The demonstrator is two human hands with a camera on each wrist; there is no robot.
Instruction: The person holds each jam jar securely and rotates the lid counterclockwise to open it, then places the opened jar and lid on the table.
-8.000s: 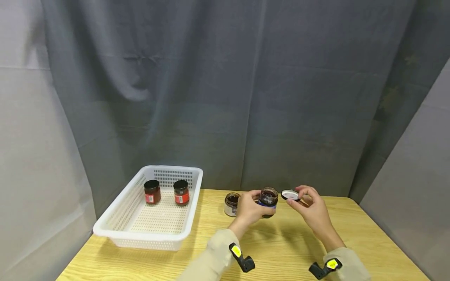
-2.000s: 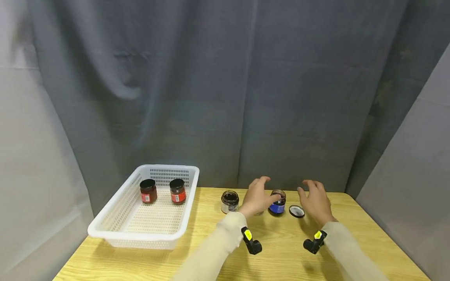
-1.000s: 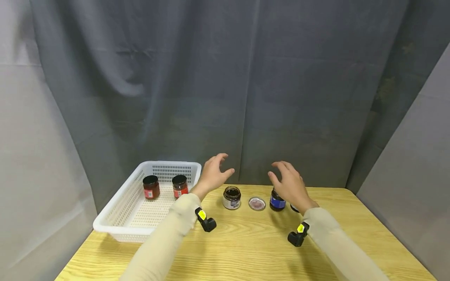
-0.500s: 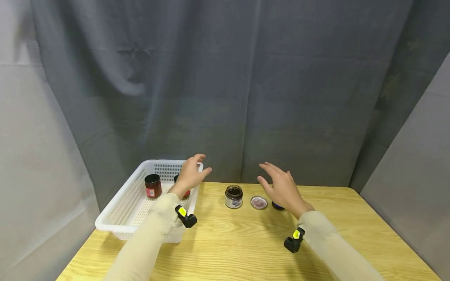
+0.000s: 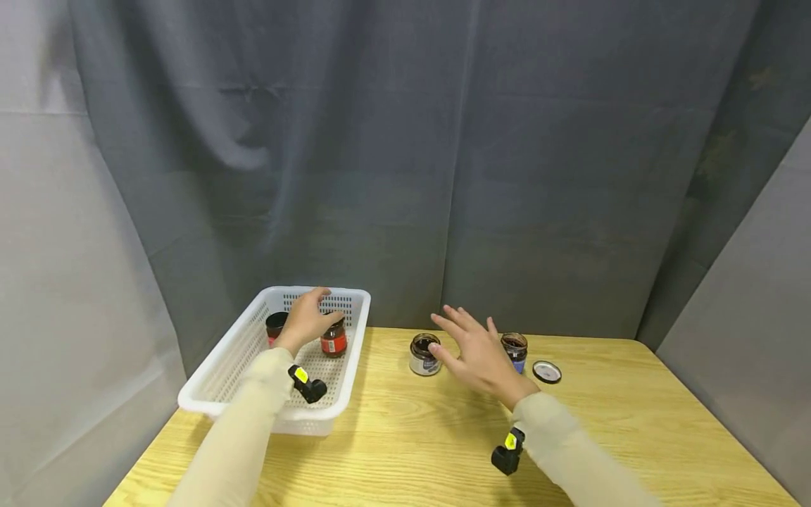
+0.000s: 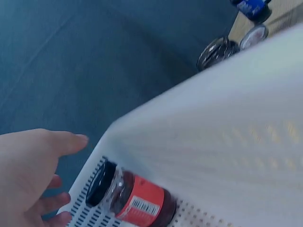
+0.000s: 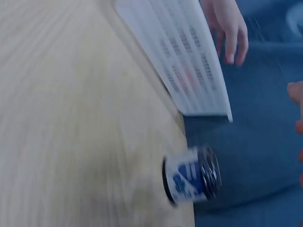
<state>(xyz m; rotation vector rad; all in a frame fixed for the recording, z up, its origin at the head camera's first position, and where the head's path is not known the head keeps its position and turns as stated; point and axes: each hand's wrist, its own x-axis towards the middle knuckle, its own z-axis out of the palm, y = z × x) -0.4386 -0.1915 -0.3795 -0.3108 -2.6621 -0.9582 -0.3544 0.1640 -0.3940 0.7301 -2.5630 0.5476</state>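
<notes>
My left hand is over the white plastic basket, fingers spread and holding nothing. Just to its right stands a red-labelled jar with a black lid; the left wrist view has the thumb and fingers apart from that jar. A second dark-lidded jar is partly covered by the left hand. My right hand hovers above the table, fingers stretched and bare. By its fingertips is a lidless jar with a white label, dark inside. Beyond the wrist stands a lidless blue-labelled jar.
One lid lies inner side up right of the blue-labelled jar. Another lid shows between the two lidless jars in the left wrist view; the right hand hides it from the head. A grey curtain hangs behind the wooden table.
After setting down the blue-labelled jar and its lid, both hands let go. The left hand has moved left to above the basket. The right hand has moved left toward the white-labelled jar.
</notes>
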